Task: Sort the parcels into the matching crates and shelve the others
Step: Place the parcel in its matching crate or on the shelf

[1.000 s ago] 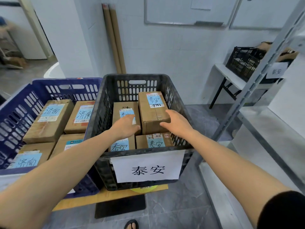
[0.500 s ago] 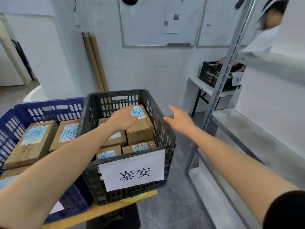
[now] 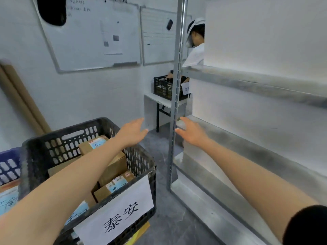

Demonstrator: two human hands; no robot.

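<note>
Two crates stand close by. The black crate (image 3: 58, 147) has a white sign (image 3: 122, 214) on its front that reads 泰安 in black. Inside it I count at least three brown parcels (image 3: 115, 163), each with a blue label. The writing on the labels is too blurry to read.

Just beside it on the left is a blue crate (image 3: 8, 167). One more parcel (image 3: 8, 198) shows in it, and that one has a blue label too.

The left hand (image 3: 133, 132) hangs over the far corner of the black crate, fingers straight and loose, holding nothing. The right hand (image 3: 192, 133) is also spread and holding nothing, close to the post of the metal rack (image 3: 175, 85). I count three shelves on the rack.

Farther back, a third crate (image 3: 162, 87), also black, sits on a small white table (image 3: 154, 98). It has a paper tag I cannot read. A person in white (image 3: 194, 55) stands at it. Two whiteboards (image 3: 85, 41) hang on the wall, and two brown tubes (image 3: 19, 103) lean there.
</note>
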